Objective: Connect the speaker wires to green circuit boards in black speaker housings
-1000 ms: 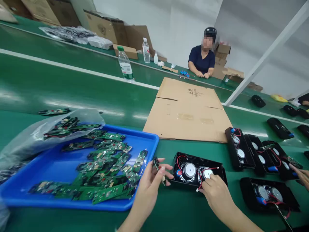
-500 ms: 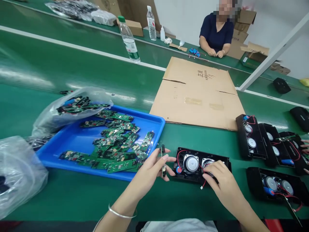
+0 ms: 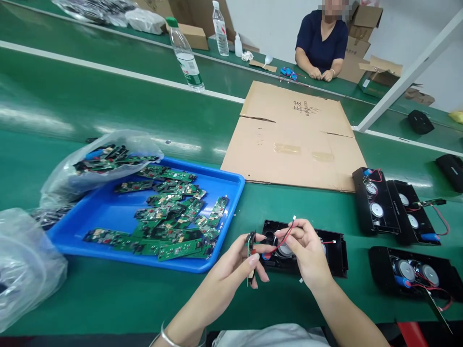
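Because edge-on, circuit board (image 3: 250,242) indistinct.

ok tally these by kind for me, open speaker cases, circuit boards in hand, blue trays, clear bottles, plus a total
Open speaker cases: 4
Circuit board in hand: 1
Blue tray: 1
Clear bottles: 2
Total: 8
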`<state>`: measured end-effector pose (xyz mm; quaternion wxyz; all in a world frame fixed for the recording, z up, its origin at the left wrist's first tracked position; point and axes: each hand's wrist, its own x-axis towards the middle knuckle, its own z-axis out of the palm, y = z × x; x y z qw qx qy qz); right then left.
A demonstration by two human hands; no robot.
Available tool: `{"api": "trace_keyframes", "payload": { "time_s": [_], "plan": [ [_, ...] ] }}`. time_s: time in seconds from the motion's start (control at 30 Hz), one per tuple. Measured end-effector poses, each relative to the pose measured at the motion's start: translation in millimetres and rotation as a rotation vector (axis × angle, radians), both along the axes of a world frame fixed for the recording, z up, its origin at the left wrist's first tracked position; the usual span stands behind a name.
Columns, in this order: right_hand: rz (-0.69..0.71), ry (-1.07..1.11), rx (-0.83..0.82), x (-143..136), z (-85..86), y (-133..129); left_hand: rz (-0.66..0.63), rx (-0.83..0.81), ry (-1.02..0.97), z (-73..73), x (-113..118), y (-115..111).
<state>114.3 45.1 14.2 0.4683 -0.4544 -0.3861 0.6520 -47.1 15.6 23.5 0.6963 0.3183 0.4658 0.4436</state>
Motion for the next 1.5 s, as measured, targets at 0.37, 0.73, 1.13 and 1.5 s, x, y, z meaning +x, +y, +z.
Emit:
{"api": "trace_keyframes", "payload": {
  "time_s": [0.37, 0.73, 1.13, 1.5],
  "plan": [
    [0.059, -0.021, 0.157, -10, 23.3, -7, 0.027, -0.014, -0.208, -7.9, -4, -9],
    [0.173, -0.669, 0.991, -20, 36.1, -12, 0.144, 0.189, 0.030, 0.5, -13, -14],
    [0.247, -0.936, 1.228, -15, 32.7, -17, 0.052, 0.217, 0.057, 3.1, -14, -14],
    [0.299, -0.970, 1.389, -13, 36.3, -14, -0.101, 0.163, 0.089, 15.0, -17, -10]
  ]
}}
